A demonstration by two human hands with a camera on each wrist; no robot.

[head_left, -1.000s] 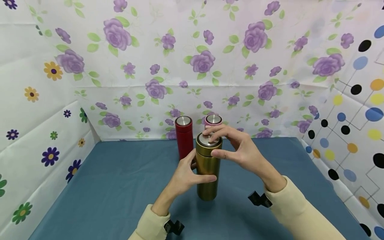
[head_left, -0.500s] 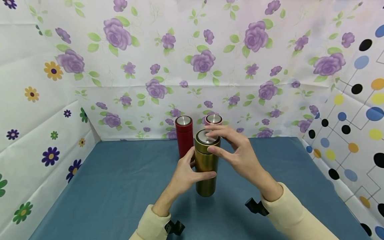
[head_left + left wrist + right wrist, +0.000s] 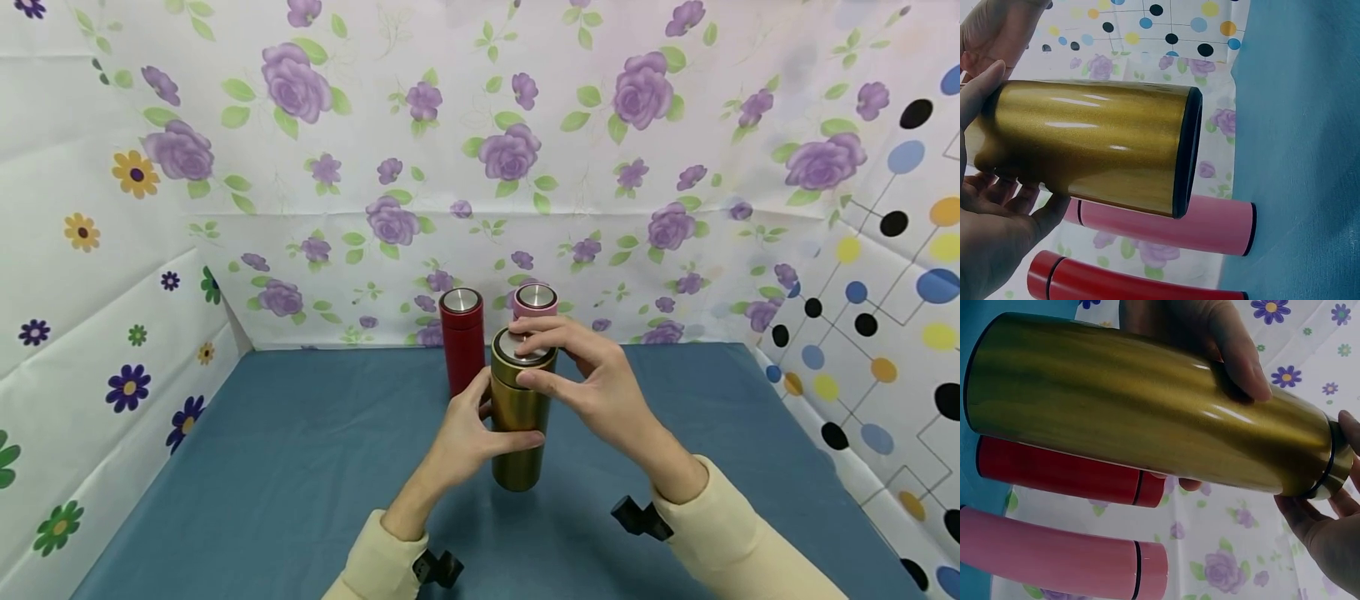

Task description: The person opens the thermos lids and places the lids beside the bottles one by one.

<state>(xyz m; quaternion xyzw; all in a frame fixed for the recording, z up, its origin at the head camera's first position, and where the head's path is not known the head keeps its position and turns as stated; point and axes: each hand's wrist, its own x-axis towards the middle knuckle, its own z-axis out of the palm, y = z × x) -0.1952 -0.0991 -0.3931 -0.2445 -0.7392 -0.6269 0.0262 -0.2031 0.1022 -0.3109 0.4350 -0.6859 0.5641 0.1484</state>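
Now, starting at the left, the red bottle [image 3: 462,342] stands upright near the back edge of the desk [image 3: 337,433], left of its midpoint and held by neither hand. Next, the left hand [image 3: 459,433] keeps its grip clamped on the body of the gold bottle [image 3: 517,408], thumb across the front. That bottle is roughly upright before the other two, over the desk's middle; its base shows slightly higher in the head view than a second ago and seems raised off the cloth, though contact is hard to judge. Behind it, the pink bottle [image 3: 535,311] stands close to the back edge, largely hidden. At the right, the right hand [image 3: 609,383] has shifted a little toward the front edge, its grip clamped on the gold cap [image 3: 506,373] with fingertips over the steel top. The cap remains seated, so the change looks like a small adjustment rather than a finished step.
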